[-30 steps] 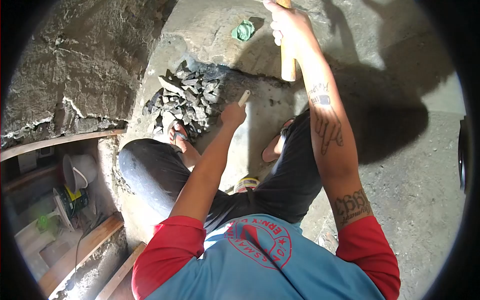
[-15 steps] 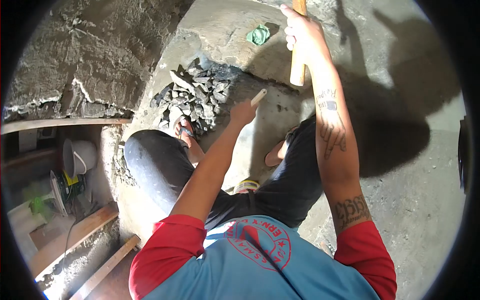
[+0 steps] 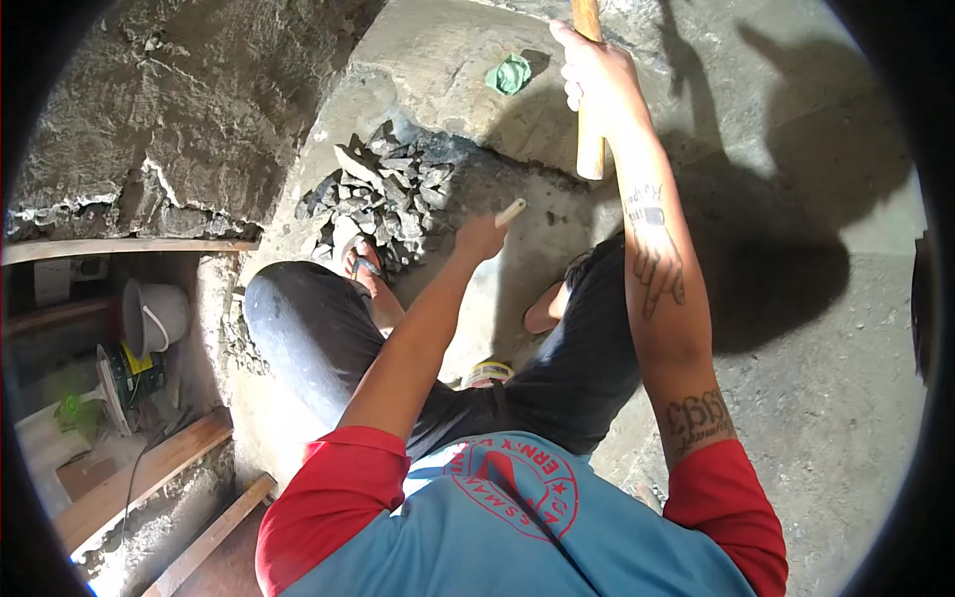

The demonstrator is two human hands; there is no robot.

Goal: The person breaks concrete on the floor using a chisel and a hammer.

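Note:
My left hand (image 3: 480, 239) is closed around a pale rod-like tool (image 3: 511, 211), whose light end sticks out at the upper right of the fist. Just left of that hand lies a heap of broken grey stone pieces (image 3: 383, 194). My right hand (image 3: 601, 78) grips a wooden handle (image 3: 590, 144) near the top of the view; its lower end hangs beside the wrist, and its upper end runs out of the frame. Between the heap and the right hand, a cracked concrete ledge (image 3: 438, 50) carries a crumpled green item (image 3: 508, 75).
A rough wall (image 3: 179, 109) rises at the left. Below it are wooden boards (image 3: 149, 478), a white bucket (image 3: 164, 316) and a green-yellow device (image 3: 139, 370). My sandalled feet (image 3: 366, 267) flank the work spot. A small round container (image 3: 489, 372) stands between my legs.
The view has shifted, so the surroundings sit a little further right than in the earliest frame. Both hands keep their holds; lately the left hand and its rod have dropped slightly.

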